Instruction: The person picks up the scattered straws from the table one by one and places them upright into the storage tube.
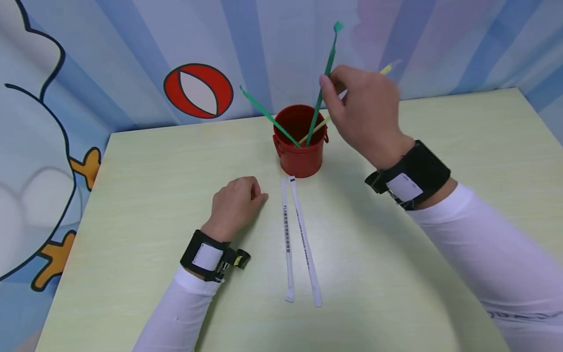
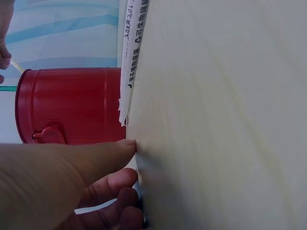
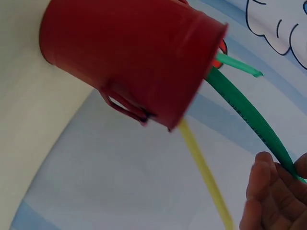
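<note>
In the head view a red bucket (image 1: 301, 161) stands toward the back of the table. My right hand (image 1: 367, 105) is above its right side, pinching a long green straw-like stick (image 1: 327, 63) with a flared tip; its lower end is inside the bucket. Dark print marks this green stick (image 3: 247, 112) in the right wrist view. A second green stick (image 1: 266, 113) leans out leftward, and a yellow stick (image 3: 204, 170) leans out rightward, passing behind my right hand. My left hand (image 1: 235, 203) rests on the table with loosely curled fingers, holding nothing, left of two white paper-wrapped straws (image 1: 287, 234).
The straw wrappers carry dark print and lie lengthwise in front of the bucket on the pale wooden table (image 1: 140, 195). A printed blue striped backdrop (image 1: 286, 49) rises right behind the table's far edge and along its left side.
</note>
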### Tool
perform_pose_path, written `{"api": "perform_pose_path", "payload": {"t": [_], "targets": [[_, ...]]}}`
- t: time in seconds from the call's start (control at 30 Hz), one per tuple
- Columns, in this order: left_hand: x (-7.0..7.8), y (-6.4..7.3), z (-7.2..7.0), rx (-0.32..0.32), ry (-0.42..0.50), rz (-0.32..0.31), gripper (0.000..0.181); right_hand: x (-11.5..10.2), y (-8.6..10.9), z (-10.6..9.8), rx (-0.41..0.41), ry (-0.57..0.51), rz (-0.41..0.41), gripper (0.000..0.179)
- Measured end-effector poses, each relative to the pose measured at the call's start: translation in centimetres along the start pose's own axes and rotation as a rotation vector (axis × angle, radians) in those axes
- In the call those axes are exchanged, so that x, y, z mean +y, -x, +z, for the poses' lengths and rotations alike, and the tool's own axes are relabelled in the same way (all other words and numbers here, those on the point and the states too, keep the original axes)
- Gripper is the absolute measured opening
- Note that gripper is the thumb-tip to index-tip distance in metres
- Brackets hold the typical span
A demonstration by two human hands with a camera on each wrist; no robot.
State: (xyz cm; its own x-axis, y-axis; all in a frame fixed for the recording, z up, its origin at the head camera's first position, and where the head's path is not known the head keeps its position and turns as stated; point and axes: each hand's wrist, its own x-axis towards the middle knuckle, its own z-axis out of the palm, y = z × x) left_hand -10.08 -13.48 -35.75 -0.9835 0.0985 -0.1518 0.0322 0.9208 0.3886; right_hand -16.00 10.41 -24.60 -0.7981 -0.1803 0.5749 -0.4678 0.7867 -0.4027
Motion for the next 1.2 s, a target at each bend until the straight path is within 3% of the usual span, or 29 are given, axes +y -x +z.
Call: {"api": "perform_pose_path", "payload": {"t": [0.2,0.57,1.2], "targets": [[0.2,0.0,0.0,-0.002,0.004,-0.001,0.022,0.1,0.3,1.2,-0.102,0.007,0.049,0.036],[0.3,0.1,-0.1,0.002,0.007,0.003,0.021,0.5,0.3,1.9,-0.212,0.049,0.125,0.04],[0.2,0.0,0.1,0.005,0.01,0.008,0.022,0.9,0.3,2.0,-0.267,0.054,0.163,0.042]]}}
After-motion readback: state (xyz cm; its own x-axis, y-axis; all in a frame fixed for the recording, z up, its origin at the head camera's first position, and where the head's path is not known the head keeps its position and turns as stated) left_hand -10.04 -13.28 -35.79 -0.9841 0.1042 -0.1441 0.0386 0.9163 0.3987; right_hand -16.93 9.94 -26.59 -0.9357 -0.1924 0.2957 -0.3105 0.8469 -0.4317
